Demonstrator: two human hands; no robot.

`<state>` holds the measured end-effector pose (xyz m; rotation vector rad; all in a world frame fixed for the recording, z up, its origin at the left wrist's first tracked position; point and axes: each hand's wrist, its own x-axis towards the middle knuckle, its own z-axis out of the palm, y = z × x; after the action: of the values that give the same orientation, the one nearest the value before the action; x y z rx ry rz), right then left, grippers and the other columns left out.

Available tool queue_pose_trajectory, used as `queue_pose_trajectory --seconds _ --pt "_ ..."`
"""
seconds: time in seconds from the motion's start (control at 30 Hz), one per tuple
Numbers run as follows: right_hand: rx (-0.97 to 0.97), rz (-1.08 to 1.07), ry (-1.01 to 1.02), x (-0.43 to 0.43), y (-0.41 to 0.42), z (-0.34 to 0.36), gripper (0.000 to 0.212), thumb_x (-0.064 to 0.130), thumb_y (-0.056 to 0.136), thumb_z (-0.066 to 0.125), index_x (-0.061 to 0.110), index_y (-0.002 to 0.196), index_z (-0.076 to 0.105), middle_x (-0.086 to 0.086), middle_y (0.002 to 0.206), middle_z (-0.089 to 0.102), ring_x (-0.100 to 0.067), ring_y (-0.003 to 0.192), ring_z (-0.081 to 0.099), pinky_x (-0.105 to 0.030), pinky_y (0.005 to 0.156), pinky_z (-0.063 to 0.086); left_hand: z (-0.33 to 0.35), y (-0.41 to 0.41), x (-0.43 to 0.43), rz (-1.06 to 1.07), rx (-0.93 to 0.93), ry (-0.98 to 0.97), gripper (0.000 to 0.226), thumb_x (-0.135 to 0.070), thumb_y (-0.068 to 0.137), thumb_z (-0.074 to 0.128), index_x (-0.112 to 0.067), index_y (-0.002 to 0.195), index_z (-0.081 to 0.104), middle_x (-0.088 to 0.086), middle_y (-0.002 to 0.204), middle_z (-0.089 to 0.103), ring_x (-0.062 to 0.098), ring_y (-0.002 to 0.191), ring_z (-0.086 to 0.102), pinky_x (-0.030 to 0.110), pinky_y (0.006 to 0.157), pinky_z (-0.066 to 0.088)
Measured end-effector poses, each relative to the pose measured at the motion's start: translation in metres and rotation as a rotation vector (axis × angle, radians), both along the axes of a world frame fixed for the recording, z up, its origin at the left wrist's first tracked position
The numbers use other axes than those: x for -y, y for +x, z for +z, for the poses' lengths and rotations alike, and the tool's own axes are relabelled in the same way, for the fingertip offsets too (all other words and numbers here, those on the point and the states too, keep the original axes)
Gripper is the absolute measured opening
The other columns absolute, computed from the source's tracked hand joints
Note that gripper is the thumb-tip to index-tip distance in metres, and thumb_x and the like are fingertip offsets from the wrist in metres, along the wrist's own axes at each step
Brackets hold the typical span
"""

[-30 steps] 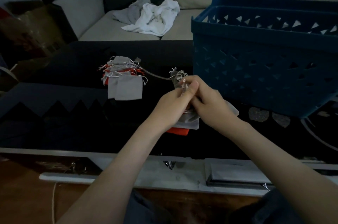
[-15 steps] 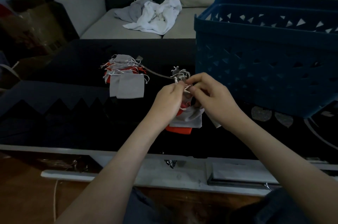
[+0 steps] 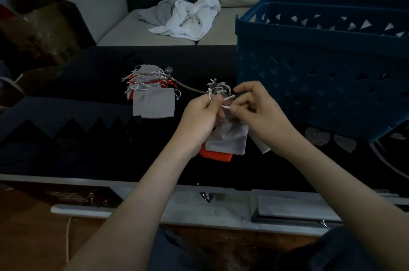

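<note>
Fingers [image 3: 245,90]: left hand [image 3: 199,120] and right hand [image 3: 263,115] each pinch the string [image 3: 226,99].
Basket [image 3: 321,75]: blue, openwork.
Pouch [image 3: 230,137]: just left of basket, hanging below both hands; soft, light, limp.
String: thin, probably slippery; best gripped at its knots.

Walled off on the right by the tall blue basket [image 3: 321,84], set on the black tabletop [image 3: 77,137] just beside the right hand [image 3: 261,115]; passable there only over the rim. Hemmed further left by a pile of grey and orange pouches [image 3: 152,95], with a strip of bare top between it and the left hand [image 3: 199,120]. Open along the near left of the top, up to the white front edge. Taken up just below both hands by the grey pouch [image 3: 230,137] hanging from pinched drawstrings, with an orange pouch [image 3: 218,155] behind it. Bounded beyond the far edge by a sofa [image 3: 115,33] bearing crumpled cloths [image 3: 188,18] and, far left, a cardboard box [image 3: 42,31].
</note>
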<state>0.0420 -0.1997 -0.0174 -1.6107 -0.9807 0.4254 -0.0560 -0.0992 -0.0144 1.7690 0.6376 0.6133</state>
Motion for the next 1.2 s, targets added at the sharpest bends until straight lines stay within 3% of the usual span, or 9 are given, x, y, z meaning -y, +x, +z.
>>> queue_pose_trajectory --seconds 0.17,0.27,0.37,0.47,0.57,0.63,0.83,1.07,1.2 --pt "-0.068 0.049 -0.048 0.002 0.008 -0.003 0.027 0.004 0.089 0.060 0.027 0.103 0.052 0.011 0.065 0.064 -0.006 0.076 0.062 -0.026 0.081 0.048 0.005 -0.004 -0.001 -0.109 0.130 -0.158 0.027 -0.013 0.098 0.049 -0.009 0.076 0.063 -0.007 0.066 0.064 -0.005 0.058 0.058 0.009 0.055 0.044" --pt "-0.151 -0.018 0.050 0.004 0.009 0.002 0.020 0.003 0.091 0.057 0.017 0.104 0.053 0.009 0.063 0.060 0.000 0.066 0.057 -0.015 0.069 0.044 0.003 -0.006 -0.004 -0.171 0.075 -0.019 0.019 -0.008 0.094 0.056 -0.018 0.082 0.067 -0.007 0.074 0.066 -0.004 0.072 0.062 0.010 0.068 0.047" --pt "-0.159 -0.019 0.100 0.004 0.006 0.006 0.019 -0.001 0.091 0.055 0.015 0.102 0.053 0.005 0.064 0.056 0.002 0.060 0.054 -0.010 0.063 0.042 0.003 -0.004 -0.003 -0.062 0.098 0.105 0.014 -0.007 0.091 0.060 -0.020 0.086 0.065 -0.009 0.078 0.066 -0.007 0.073 0.061 0.007 0.067 0.043" --pt "-0.169 0.016 0.094 0.004 0.001 0.009 0.020 -0.002 0.091 0.054 0.016 0.101 0.054 0.001 0.064 0.056 -0.001 0.060 0.054 -0.011 0.063 0.042 0.001 -0.004 -0.002 0.062 0.096 0.288 0.008 -0.012 0.091 0.061 -0.019 0.092 0.057 -0.008 0.080 0.066 -0.008 0.070 0.058 0.007 0.063 0.040" --pt "-0.203 0.059 0.116 0.005 -0.002 0.010 0.022 -0.005 0.091 0.049 0.011 0.104 0.056 -0.010 0.069 0.057 -0.005 0.061 0.056 -0.013 0.063 0.045 -0.005 -0.005 -0.005 0.161 0.005 0.591 0.004 -0.023 0.093 0.058 -0.024 0.095 0.055 -0.002 0.091 0.063 0.004 0.083 0.057 0.019 0.070 0.045" --pt "-0.253 0.092 0.106 0.006 -0.003 0.010 0.024 -0.005 0.092 0.047 0.011 0.108 0.056 -0.007 0.067 0.061 -0.007 0.058 0.057 -0.016 0.061 0.047 -0.007 -0.006 -0.005 0.207 -0.004 0.670 0.007 -0.027 0.093 0.057 -0.021 0.097 0.058 0.001 0.092 0.059 0.010 0.084 0.053 0.015 0.069 0.042" --pt "-0.271 0.122 0.007 0.001 -0.005 0.006 0.019 0.008 0.096 0.051 0.013 0.112 0.060 0.002 0.063 0.066 -0.004 0.056 0.058 -0.016 0.057 0.046 -0.002 -0.004 0.001 0.129 0.138 0.606 0.004 -0.019 0.091 0.061 -0.016 0.093 0.061 0.001 0.092 0.061 0.004 0.088 0.055 0.004 0.074 0.038" --pt "-0.271 0.013 0.164 0.002 -0.004 0.008 0.020 0.011 0.097 0.047 0.005 0.092 0.065 0.001 0.070 0.065 -0.004 0.062 0.059 -0.014 0.059 0.047 -0.002 -0.004 0.004 0.049 0.257 0.491 0.006 -0.016 0.091 0.063 -0.010 0.090 0.064 -0.004 0.087 0.068 0.004 0.086 0.064 0.021 0.076 0.051" --pt "-0.498 -0.024 0.348 -0.001 -0.004 0.010 0.020 0.010 0.098 0.044 0.001 0.090 0.060 -0.004 0.079 0.067 -0.008 0.070 0.064 -0.018 0.063 0.051 0.001 -0.004 0.006 0.113 0.253 0.416 0.013 -0.018 0.093 0.060 -0.024 0.081 0.057 -0.004 0.080 0.068 0.003 0.075 0.064 0.022 0.066 0.052"
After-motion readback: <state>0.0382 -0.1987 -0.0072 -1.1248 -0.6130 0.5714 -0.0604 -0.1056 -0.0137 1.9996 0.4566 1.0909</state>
